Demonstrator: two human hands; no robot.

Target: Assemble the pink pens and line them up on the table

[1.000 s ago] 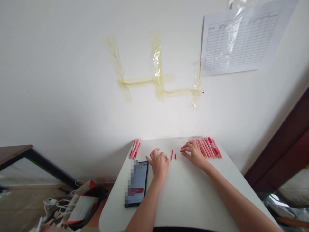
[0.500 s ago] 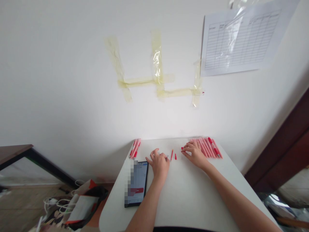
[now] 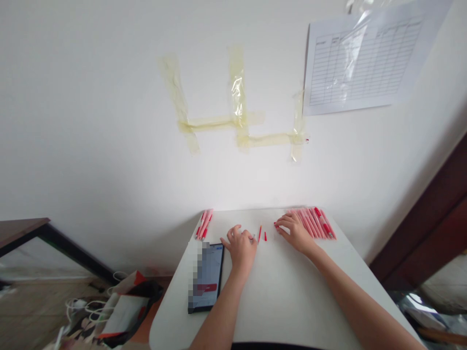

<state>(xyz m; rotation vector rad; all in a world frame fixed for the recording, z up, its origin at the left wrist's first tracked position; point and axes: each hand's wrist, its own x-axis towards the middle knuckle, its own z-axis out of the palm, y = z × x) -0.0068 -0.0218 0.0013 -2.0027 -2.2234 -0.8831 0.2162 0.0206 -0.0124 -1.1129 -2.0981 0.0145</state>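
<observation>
My left hand (image 3: 241,247) rests palm down on the white table (image 3: 280,296), fingers bent. Its thumb and index finger close around a thin, pale or clear piece, mostly hidden. Just right of it lie a slim red pen refill (image 3: 260,234) and a small red cone-shaped pen part (image 3: 265,236). My right hand (image 3: 295,232) pinches a small red pen part (image 3: 276,224) at its fingertips, close to the tabletop. Behind that hand is a row of several pink-and-red pens (image 3: 315,222), partly covered by it.
A phone (image 3: 207,279) lies left of my left forearm. Several red pens (image 3: 205,224) are grouped at the table's back left corner. The wall (image 3: 109,121) rises directly behind the table. Bags and white cables (image 3: 95,311) are on the floor at left.
My right hand has shifted very slightly, and the red part at its fingertips sits a little differently. My left hand and the loose pen parts stay almost in place.
</observation>
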